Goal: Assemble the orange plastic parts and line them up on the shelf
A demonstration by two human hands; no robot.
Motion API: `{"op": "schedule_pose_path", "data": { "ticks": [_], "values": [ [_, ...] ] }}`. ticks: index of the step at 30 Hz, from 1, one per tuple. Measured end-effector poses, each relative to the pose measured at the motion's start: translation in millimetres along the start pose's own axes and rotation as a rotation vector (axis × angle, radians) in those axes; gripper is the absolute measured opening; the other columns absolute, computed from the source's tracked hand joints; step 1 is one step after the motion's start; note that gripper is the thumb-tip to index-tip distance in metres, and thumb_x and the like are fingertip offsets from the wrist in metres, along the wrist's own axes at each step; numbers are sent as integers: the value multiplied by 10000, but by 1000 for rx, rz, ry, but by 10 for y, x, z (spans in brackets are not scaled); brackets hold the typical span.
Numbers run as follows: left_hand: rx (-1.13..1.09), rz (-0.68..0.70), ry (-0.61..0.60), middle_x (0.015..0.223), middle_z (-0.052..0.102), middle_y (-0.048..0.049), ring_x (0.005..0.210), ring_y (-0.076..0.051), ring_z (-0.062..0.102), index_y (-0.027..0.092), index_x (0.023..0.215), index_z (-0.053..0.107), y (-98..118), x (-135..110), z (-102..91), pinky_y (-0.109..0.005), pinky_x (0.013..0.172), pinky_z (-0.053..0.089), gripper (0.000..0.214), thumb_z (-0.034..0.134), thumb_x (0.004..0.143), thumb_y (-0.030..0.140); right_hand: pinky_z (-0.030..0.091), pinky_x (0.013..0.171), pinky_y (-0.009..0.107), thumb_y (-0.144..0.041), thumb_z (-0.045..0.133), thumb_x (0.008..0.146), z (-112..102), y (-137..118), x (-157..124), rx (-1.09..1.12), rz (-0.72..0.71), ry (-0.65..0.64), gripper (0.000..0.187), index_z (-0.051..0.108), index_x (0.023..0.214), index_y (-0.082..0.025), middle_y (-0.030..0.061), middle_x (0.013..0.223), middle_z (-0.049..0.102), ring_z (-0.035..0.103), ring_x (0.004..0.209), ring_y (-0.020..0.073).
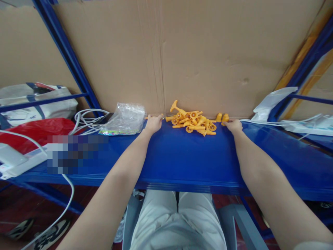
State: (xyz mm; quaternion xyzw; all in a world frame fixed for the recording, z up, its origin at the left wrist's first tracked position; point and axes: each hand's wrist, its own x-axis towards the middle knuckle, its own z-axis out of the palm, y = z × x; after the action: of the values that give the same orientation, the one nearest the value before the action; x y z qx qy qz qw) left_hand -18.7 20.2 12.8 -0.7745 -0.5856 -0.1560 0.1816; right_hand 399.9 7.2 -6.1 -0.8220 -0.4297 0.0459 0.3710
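A pile of orange plastic trumpet-shaped pieces (pixel 195 122) lies at the back of the blue table (pixel 192 159), several with round flared ends turned up. One piece with a T-shaped end (pixel 174 105) leans up at the pile's rear. Left of the pile, my left hand (pixel 154 124) is closed at the table's back edge; a bit of orange shows beside it, but its grip is unclear. My right hand (pixel 235 125), fingers pinched together, holds a small orange piece (pixel 224 123) right of the pile. Just behind stand two short orange cup-like pieces (pixel 219 117).
A clear plastic bag (pixel 127 118) and coiled white cables (pixel 87 119) lie left of my left hand. Cardboard (pixel 203 52) walls the back. Farther left are a red bag (pixel 41 132) and a power strip (pixel 24 163). White cables and a plastic sheet (pixel 270 104) are at right.
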Motion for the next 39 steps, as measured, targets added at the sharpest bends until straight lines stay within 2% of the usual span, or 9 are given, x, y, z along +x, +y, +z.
{"op": "schedule_pose_path", "data": {
  "ticks": [6, 13, 18, 23, 30, 35, 39],
  "values": [
    [-26, -2, 3, 1107, 784, -149, 1101, -299, 724, 166, 1297, 614, 10, -12, -34, -473, 1064, 384, 424, 354, 962, 156, 501, 945, 443, -408, 752, 829, -36, -54, -67, -127, -71, -68, 234, 660, 727, -219, 114, 977, 748, 678, 1145, 338],
    [-24, -5, -2, 1096, 789, -145, 1115, -297, 721, 149, 1337, 566, 2, -19, -35, -463, 1061, 409, 401, 370, 1009, 271, 518, 929, 424, -349, 713, 855, 14, -28, -40, -146, -122, -42, 144, 736, 864, -207, 152, 1093, 753, 682, 1140, 328],
    [-54, -1, -52, 1258, 746, -125, 1221, -276, 679, 176, 1423, 503, -47, -10, 59, -425, 1065, 449, 438, 434, 1008, 295, 541, 917, 415, -305, 703, 845, 40, 5, -9, -153, -151, -29, 130, 771, 911, -217, 131, 1060, 767, 700, 1091, 301],
    [-102, -88, -172, 1382, 679, -132, 1307, -269, 627, 191, 1474, 468, -92, -17, 145, -389, 1083, 467, 475, 425, 1022, 331, 553, 897, 405, -297, 720, 820, 41, 12, -9, -135, -167, -13, 108, 774, 884, -230, 109, 1013, 775, 705, 1073, 300],
    [-132, -113, -273, 1552, 529, -134, 1447, -312, 481, 237, 1484, 476, -128, 7, 194, -545, 1156, 397, 513, 404, 1013, 424, 551, 917, 417, -310, 704, 835, 16, -30, -51, -139, -147, -36, 84, 754, 858, -247, 94, 1024, 770, 703, 1091, 302],
    [-123, -113, -294, 1619, 443, -122, 1490, -329, 415, 278, 1492, 489, -123, 15, 185, -589, 1139, 410, 511, 395, 1010, 421, 555, 898, 404, -299, 696, 815, 27, -31, -42, -134, -164, -36, 88, 754, 828, -233, 112, 955, 763, 711, 1057, 311],
    [-123, -137, -326, 1667, 354, -130, 1534, -333, 341, 259, 1534, 451, -98, 4, 157, -606, 1158, 389, 541, 367, 1023, 413, 542, 933, 426, -290, 664, 835, 29, -33, -43, -145, -172, -48, 120, 760, 872, -229, 113, 986, 767, 706, 1081, 320]
  ]
}}
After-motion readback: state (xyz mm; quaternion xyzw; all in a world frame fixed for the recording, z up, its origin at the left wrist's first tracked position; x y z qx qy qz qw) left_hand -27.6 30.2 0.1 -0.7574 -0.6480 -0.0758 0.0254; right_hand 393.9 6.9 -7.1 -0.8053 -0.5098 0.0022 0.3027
